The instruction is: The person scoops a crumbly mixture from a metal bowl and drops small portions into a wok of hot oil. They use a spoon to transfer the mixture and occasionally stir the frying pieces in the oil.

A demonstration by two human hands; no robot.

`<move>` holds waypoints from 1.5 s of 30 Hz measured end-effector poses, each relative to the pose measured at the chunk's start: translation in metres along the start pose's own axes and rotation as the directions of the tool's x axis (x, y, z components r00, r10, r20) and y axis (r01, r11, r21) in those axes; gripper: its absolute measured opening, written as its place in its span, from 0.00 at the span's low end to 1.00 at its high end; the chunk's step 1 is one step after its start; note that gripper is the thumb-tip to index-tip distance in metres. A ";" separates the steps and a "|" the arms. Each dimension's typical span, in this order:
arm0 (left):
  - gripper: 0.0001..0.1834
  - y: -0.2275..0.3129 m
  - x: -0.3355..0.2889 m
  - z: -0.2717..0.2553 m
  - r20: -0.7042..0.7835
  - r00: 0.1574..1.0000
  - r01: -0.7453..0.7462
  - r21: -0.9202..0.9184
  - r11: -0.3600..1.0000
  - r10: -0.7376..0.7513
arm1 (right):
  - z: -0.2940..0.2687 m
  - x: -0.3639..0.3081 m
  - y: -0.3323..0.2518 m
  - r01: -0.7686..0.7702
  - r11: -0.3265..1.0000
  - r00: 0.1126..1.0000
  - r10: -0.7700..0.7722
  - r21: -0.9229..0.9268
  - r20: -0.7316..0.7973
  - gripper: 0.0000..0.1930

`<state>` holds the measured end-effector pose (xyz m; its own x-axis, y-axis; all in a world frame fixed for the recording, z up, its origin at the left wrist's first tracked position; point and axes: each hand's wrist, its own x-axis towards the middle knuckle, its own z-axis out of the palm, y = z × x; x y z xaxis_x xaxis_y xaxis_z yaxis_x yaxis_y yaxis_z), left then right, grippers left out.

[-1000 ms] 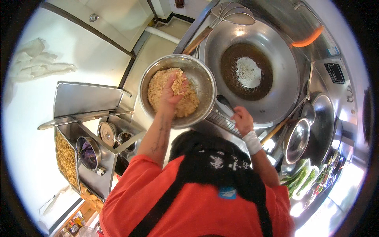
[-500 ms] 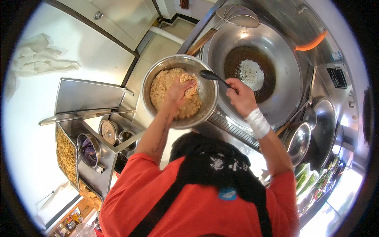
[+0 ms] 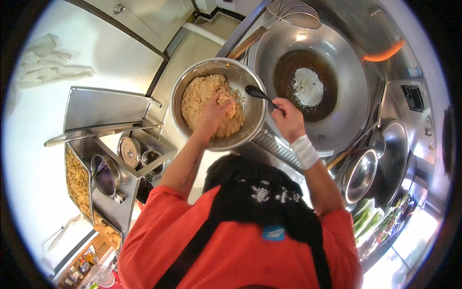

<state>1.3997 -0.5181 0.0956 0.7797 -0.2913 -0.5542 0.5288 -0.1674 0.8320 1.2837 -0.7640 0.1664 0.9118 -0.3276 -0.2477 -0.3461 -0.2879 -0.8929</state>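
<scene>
A large steel bowl [image 3: 249,115] holds a pale orange-brown, sticky mince-like mixture [image 3: 199,94]. My left hand [image 3: 211,113] is inside it, fingers curled around a lump of the mixture. My right hand [image 3: 288,120], wrapped in white at the wrist, grips a black spoon [image 3: 257,92] by its handle. The spoon's bowl hangs over the steel bowl's right inner wall, beside the wok. Inside the big wok [image 3: 351,101] lies a pool of brown oil [image 3: 285,72]. A white frothy-looking patch [image 3: 308,86] covers its middle.
A wire strainer [image 3: 301,17] with a wooden handle rests at the wok's far left rim. To the right stand a ladle [image 3: 377,143], a steel basin [image 3: 362,176] and green vegetables [image 3: 366,219]. On the left, a steel counter holds pots and a tray of brown crumbly food [image 3: 78,180].
My left hand has moved slightly down and left within the mixture, still closed on a lump. My right hand and the spoon have shifted only a little. The view has moved slightly.
</scene>
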 end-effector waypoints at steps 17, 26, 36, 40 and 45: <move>0.12 -0.014 0.014 -0.017 0.402 0.910 -0.352 0.876 -0.331 0.097 | -0.014 -0.046 0.056 -0.145 0.989 0.987 0.145 0.003 -0.067 0.15; 0.16 -0.012 0.020 -0.037 0.349 0.931 -0.354 0.935 0.025 0.102 | -0.020 -0.063 0.070 -0.128 0.992 0.987 0.129 0.009 -0.100 0.15; 0.16 -0.008 0.012 -0.048 -0.023 0.997 0.057 -0.381 0.923 -0.071 | -0.028 -0.068 0.072 -0.138 0.990 0.985 0.137 0.004 -0.106 0.16; 0.16 -0.025 0.012 -0.049 0.070 0.996 -0.005 -0.586 0.810 0.057 | -0.029 -0.068 0.068 -0.174 0.985 0.981 0.173 -0.009 -0.093 0.16; 0.15 -0.031 0.014 -0.036 0.083 0.995 0.023 -0.716 0.698 0.053 | -0.032 -0.068 0.064 -0.100 0.991 0.990 0.090 -0.083 -0.111 0.17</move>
<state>1.4066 -0.4831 0.0610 0.7762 -0.3766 -0.5057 0.6265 0.5509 0.5513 1.1923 -0.7888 0.1380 0.8464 -0.4505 -0.2840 -0.4527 -0.3278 -0.8292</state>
